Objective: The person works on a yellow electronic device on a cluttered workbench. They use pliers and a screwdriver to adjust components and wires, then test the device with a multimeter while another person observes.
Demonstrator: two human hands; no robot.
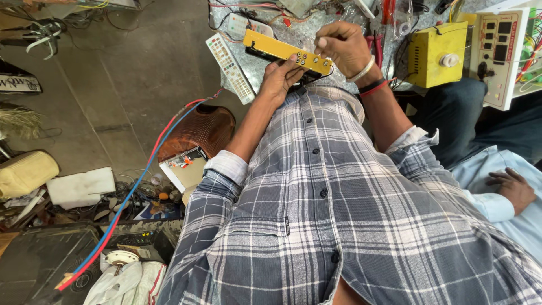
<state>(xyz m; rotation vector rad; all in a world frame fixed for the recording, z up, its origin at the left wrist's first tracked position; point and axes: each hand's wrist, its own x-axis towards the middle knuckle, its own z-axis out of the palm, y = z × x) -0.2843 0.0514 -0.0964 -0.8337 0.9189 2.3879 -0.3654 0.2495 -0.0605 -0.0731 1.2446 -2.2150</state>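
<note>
Both hands (280, 79) (345, 48), flat yellow metal panel (285, 52)

Cluttered bench (316, 34); bare floor (118, 73) left.

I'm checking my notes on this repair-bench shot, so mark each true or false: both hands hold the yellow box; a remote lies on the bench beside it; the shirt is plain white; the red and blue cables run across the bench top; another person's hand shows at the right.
1. Both hands, left hand and right hand, hold the yellow box. True.
2. A remote lies on the bench beside it. True.
3. The shirt is plain white. False: grey and white plaid.
4. The cables run across the bench top. False: they trail over the floor at the left.
5. Another person's hand shows at the right. True.
</note>
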